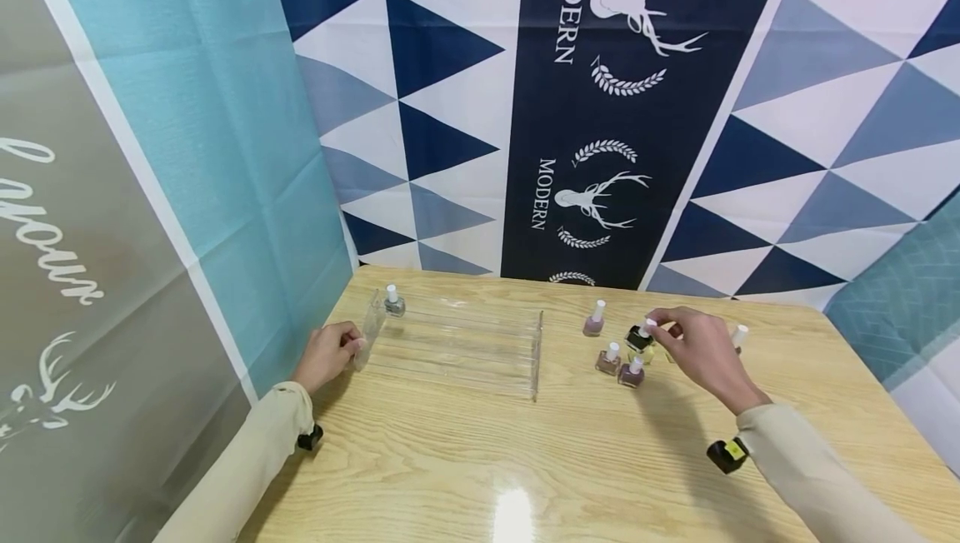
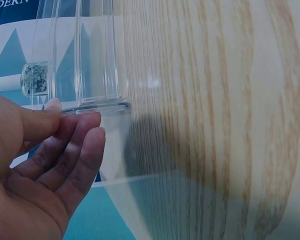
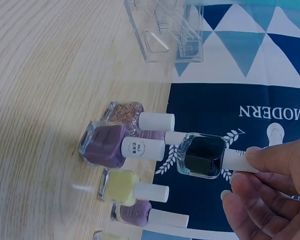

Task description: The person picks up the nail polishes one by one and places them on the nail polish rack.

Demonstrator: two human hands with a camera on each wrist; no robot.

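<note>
A clear acrylic display rack (image 1: 537, 356) stands on the table, and my left hand (image 1: 330, 353) pinches its left end panel between thumb and fingers. On the rack's back tier, at the left end, sits a speckled grey-green nail polish bottle (image 2: 35, 79) with a white cap. My right hand (image 1: 703, 353) holds a black nail polish bottle (image 3: 204, 156) by its white cap, thumb and fingertips around it. In the right wrist view this bottle lies sideways in the picture, raised beside a purple bottle (image 3: 106, 145), a glittery rose bottle (image 3: 122, 115) and a yellow bottle (image 3: 121, 187).
Between the rack and my right hand stands a mauve bottle (image 1: 593, 325). Another white-capped bottle (image 1: 740, 336) shows partly behind the right hand. Patterned cloth (image 1: 450, 110) hangs along the table's back edge, and more cloth (image 1: 225, 151) borders the left side.
</note>
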